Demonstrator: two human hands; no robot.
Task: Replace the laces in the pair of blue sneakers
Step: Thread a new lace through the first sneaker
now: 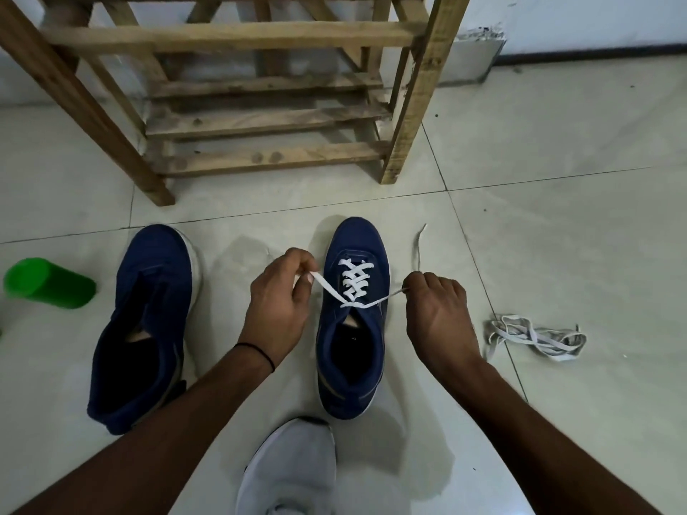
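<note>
Head: left fingers, right fingers pinch lace ends.

floor: pale tiles, dark grout | wooden rack: slatted, against white wall

Both forearms are bare up to the frame's edge. A thin black band (cord or hair tie, hard to tell) circles the wrist behind the left hand. Low down, pale grey cloth covers a knee or foot.
</note>
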